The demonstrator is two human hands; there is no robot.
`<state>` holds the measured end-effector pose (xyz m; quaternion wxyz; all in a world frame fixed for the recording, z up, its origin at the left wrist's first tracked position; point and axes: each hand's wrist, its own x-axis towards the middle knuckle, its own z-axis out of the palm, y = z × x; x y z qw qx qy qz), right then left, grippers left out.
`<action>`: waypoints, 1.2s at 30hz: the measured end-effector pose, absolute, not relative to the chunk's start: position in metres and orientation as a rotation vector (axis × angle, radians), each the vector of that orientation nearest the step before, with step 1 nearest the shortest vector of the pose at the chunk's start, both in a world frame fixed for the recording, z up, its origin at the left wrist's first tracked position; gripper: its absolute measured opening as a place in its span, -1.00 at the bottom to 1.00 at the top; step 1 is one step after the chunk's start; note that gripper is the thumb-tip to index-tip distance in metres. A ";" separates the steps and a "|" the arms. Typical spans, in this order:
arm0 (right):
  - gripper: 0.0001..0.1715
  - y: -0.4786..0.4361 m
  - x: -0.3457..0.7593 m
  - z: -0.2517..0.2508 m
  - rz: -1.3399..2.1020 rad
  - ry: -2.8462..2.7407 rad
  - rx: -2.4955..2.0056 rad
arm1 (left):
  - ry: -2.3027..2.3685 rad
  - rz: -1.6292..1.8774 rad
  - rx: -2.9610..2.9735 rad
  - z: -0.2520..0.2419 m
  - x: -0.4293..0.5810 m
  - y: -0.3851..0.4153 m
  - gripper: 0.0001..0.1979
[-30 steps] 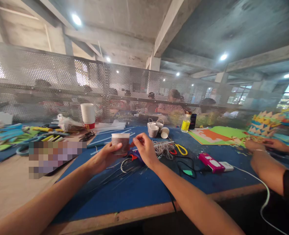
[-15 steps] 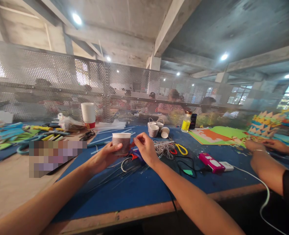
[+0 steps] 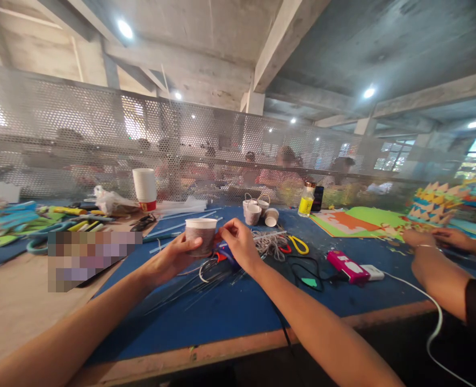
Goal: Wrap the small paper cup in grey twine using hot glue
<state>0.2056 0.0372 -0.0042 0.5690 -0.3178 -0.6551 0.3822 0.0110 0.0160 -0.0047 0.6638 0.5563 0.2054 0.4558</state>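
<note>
Little change over the last second: the cup (image 3: 200, 237) shifts slightly right, toward my right fingers (image 3: 230, 228), which stay at about the same place. Reads to me as the same fine handwork, no new step. My left fingers (image 3: 192, 244) clamp the cup's side, rim up, above the blue surface (image 3: 161, 329). My right fingers are pinched together just beside the cup; can't tell whether a strand is between them. Cup's far side hidden, lower left behind my left fingers; its covering looks like cord, too blurry to confirm. Blue-and-orange tool (image 3: 230, 256) below is partly blocked, type unclear. Cord pile (image 3: 267, 246) tangled, ends not traceable.
</note>
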 end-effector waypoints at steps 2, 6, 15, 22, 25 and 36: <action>-0.81 0.038 0.206 -0.004 0.915 -1.536 -0.748 | 0.456 1.027 1.257 -0.004 0.011 0.016 -0.56; -0.81 0.038 0.206 -0.005 0.930 -1.538 -0.749 | 0.452 1.020 1.257 -0.003 0.012 0.014 -0.57; -0.78 0.040 0.206 -0.005 0.952 -1.539 -0.757 | 0.490 1.027 1.254 -0.002 0.012 0.012 -0.57; -0.80 0.043 0.206 -0.006 0.975 -1.530 -0.761 | 0.524 1.021 1.260 -0.004 0.011 0.011 -0.53; -0.80 0.043 0.206 -0.005 1.001 -1.523 -0.761 | 0.537 1.021 1.264 -0.004 0.011 0.010 -0.51; -0.79 0.040 0.208 -0.001 1.071 -1.508 -0.756 | 0.544 0.999 1.311 -0.003 0.010 0.011 -0.49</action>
